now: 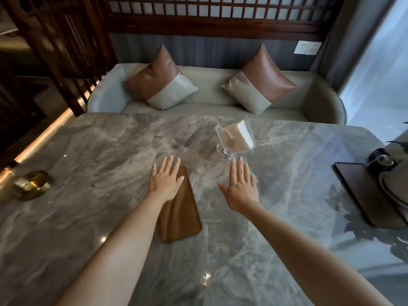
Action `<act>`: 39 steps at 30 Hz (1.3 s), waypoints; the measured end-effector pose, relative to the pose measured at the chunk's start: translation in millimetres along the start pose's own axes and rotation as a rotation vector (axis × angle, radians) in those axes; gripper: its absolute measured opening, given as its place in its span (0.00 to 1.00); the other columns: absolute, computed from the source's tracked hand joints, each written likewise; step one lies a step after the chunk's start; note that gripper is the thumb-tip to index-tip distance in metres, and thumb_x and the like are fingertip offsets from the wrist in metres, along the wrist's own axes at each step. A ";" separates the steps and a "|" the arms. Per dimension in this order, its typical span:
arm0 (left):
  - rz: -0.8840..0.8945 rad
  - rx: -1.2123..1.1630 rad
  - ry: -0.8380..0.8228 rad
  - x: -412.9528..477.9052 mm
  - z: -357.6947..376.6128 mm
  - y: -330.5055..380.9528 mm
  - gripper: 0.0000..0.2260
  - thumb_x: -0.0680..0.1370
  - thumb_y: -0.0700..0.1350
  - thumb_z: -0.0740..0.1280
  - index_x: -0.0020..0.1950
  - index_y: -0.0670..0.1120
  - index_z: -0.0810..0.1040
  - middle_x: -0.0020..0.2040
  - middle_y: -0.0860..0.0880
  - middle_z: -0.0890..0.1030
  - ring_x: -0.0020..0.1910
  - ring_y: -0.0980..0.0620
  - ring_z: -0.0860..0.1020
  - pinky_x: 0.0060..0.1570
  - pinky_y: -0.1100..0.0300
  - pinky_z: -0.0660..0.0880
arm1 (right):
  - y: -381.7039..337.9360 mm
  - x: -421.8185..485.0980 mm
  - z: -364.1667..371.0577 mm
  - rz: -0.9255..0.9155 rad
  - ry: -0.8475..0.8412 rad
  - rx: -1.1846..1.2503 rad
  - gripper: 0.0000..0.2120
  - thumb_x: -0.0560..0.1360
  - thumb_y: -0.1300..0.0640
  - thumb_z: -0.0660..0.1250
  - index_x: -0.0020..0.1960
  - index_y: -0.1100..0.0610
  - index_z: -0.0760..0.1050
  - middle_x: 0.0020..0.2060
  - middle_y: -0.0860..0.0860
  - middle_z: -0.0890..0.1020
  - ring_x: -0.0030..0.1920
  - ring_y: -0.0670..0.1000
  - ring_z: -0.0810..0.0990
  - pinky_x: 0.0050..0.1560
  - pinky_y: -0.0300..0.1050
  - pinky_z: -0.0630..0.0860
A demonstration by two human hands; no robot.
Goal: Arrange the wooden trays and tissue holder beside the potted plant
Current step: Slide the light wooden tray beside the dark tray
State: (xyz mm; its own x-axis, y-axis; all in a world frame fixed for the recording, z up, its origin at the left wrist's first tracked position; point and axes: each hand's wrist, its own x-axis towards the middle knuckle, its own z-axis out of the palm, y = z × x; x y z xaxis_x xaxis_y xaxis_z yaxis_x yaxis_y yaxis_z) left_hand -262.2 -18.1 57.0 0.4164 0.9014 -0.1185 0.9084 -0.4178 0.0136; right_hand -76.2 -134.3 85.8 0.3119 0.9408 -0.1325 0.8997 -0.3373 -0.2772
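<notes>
Over the marble table (88, 140), left hand (164, 181) flat, fingers spread, above the far end of the wooden tray (180, 215); contact unclear. Right hand (241, 187) likewise splayed, empty, just short of the clear tissue holder (235, 138). Dark tray (371, 195) far right.

Left hand (165, 181) hides wooden tray (181, 215) top; dark tray (362, 191) cut off (rt edge).

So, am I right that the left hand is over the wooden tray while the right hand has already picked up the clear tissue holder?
Not quite. The head view shows the left hand over the wooden tray, as you say, but the right hand is open and flat, holding nothing. The clear tissue holder stands on the marble table just beyond its fingertips.
</notes>
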 end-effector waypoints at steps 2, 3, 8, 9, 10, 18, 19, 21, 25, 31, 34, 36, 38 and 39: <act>-0.020 0.005 -0.017 -6.0 3.6 -18.7 0.27 0.81 0.55 0.47 0.76 0.49 0.42 0.79 0.47 0.44 0.77 0.49 0.43 0.75 0.47 0.44 | -19.6 -5.0 11.0 -0.001 -0.038 0.007 0.34 0.77 0.40 0.46 0.72 0.54 0.31 0.75 0.55 0.36 0.75 0.55 0.37 0.74 0.54 0.42; -0.030 0.000 -0.033 -8.0 5.7 -26.8 0.27 0.81 0.55 0.47 0.76 0.49 0.42 0.79 0.47 0.44 0.77 0.49 0.44 0.75 0.47 0.44 | -27.3 -7.6 16.7 0.010 -0.068 0.013 0.34 0.77 0.40 0.46 0.72 0.53 0.32 0.75 0.55 0.37 0.75 0.55 0.38 0.74 0.54 0.44; -0.070 -0.079 -0.051 -6.6 24.0 -58.8 0.26 0.80 0.54 0.50 0.76 0.49 0.50 0.78 0.46 0.53 0.74 0.43 0.57 0.71 0.47 0.56 | -51.3 -23.7 44.5 0.115 -0.200 0.072 0.31 0.77 0.42 0.49 0.74 0.49 0.38 0.75 0.57 0.51 0.74 0.59 0.51 0.70 0.56 0.57; -0.074 -0.100 -0.054 -4.5 29.2 -63.6 0.25 0.80 0.54 0.51 0.76 0.49 0.52 0.77 0.44 0.57 0.72 0.42 0.61 0.70 0.47 0.59 | -53.7 -26.4 49.8 0.140 -0.219 0.098 0.30 0.77 0.42 0.49 0.74 0.49 0.40 0.74 0.57 0.55 0.73 0.59 0.55 0.68 0.57 0.60; -0.076 -0.135 -0.065 -1.9 33.8 -67.2 0.24 0.80 0.53 0.52 0.75 0.48 0.55 0.75 0.41 0.60 0.70 0.40 0.64 0.68 0.46 0.62 | -55.0 -28.8 55.0 0.170 -0.237 0.127 0.29 0.77 0.43 0.50 0.74 0.49 0.42 0.72 0.58 0.59 0.71 0.60 0.58 0.66 0.57 0.63; -0.110 -0.236 -0.202 31.5 50.0 -73.5 0.24 0.80 0.52 0.52 0.75 0.47 0.54 0.71 0.36 0.65 0.69 0.37 0.66 0.66 0.43 0.65 | -55.0 -36.0 83.1 0.502 -0.350 0.469 0.24 0.75 0.46 0.55 0.69 0.52 0.57 0.58 0.58 0.77 0.55 0.59 0.77 0.52 0.53 0.73; -0.122 -0.205 -0.209 36.4 49.8 -73.1 0.25 0.80 0.54 0.52 0.75 0.48 0.54 0.71 0.37 0.65 0.69 0.37 0.67 0.65 0.44 0.65 | -54.4 -35.5 85.6 0.540 -0.357 0.534 0.24 0.75 0.47 0.56 0.68 0.53 0.59 0.56 0.58 0.78 0.53 0.59 0.77 0.52 0.54 0.75; -0.139 -0.159 -0.219 45.2 48.4 -71.3 0.25 0.80 0.54 0.51 0.75 0.47 0.53 0.72 0.38 0.66 0.68 0.38 0.67 0.64 0.45 0.66 | -53.3 -34.2 89.2 0.611 -0.369 0.681 0.20 0.74 0.49 0.58 0.63 0.56 0.64 0.53 0.59 0.78 0.48 0.58 0.79 0.44 0.51 0.78; -0.145 -0.115 -0.236 59.1 47.8 -68.7 0.25 0.80 0.54 0.51 0.74 0.44 0.56 0.70 0.36 0.67 0.68 0.37 0.68 0.65 0.45 0.65 | -52.3 -29.9 98.0 0.707 -0.362 0.855 0.13 0.74 0.54 0.61 0.50 0.63 0.72 0.39 0.59 0.79 0.32 0.55 0.79 0.35 0.50 0.81; -0.144 -0.145 -0.326 73.9 51.6 -66.4 0.24 0.80 0.53 0.53 0.73 0.41 0.58 0.70 0.35 0.68 0.68 0.36 0.68 0.65 0.46 0.65 | -51.9 -25.0 111.3 0.779 -0.374 0.903 0.07 0.74 0.62 0.60 0.46 0.65 0.74 0.39 0.62 0.80 0.27 0.53 0.78 0.35 0.51 0.81; -0.188 -0.257 -0.382 83.6 48.7 -65.5 0.26 0.80 0.51 0.54 0.74 0.39 0.56 0.72 0.35 0.64 0.70 0.37 0.65 0.68 0.48 0.62 | -52.1 -25.3 116.4 0.778 -0.363 0.916 0.05 0.75 0.63 0.62 0.43 0.65 0.73 0.39 0.65 0.81 0.26 0.54 0.78 0.34 0.51 0.81; -0.201 -0.286 -0.413 88.3 48.2 -64.0 0.27 0.80 0.51 0.55 0.74 0.38 0.55 0.74 0.36 0.62 0.72 0.38 0.63 0.70 0.49 0.61 | -51.4 -25.4 118.9 0.773 -0.356 0.912 0.05 0.75 0.65 0.62 0.41 0.64 0.72 0.42 0.66 0.81 0.28 0.57 0.79 0.36 0.53 0.82; -0.227 -0.289 -0.409 89.2 48.7 -60.9 0.26 0.80 0.50 0.55 0.73 0.37 0.56 0.73 0.36 0.63 0.71 0.37 0.64 0.69 0.48 0.61 | -48.7 -26.7 120.1 0.776 -0.357 0.916 0.08 0.75 0.66 0.62 0.37 0.63 0.72 0.40 0.67 0.82 0.30 0.58 0.79 0.39 0.54 0.82; -0.242 -0.295 -0.401 88.6 49.3 -58.7 0.26 0.80 0.50 0.55 0.73 0.37 0.56 0.73 0.35 0.64 0.71 0.37 0.64 0.69 0.48 0.62 | -46.6 -28.1 120.4 0.782 -0.358 0.927 0.10 0.75 0.65 0.61 0.35 0.62 0.71 0.38 0.66 0.82 0.29 0.57 0.79 0.39 0.53 0.83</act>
State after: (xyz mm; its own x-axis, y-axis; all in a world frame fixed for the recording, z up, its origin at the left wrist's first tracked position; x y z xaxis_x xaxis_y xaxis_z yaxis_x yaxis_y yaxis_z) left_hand -280.4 80.7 -3.2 0.1998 0.8300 -0.5208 0.9724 -0.1024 0.2098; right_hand -163.7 -149.0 -12.2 0.4319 0.4679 -0.7711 -0.0834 -0.8305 -0.5507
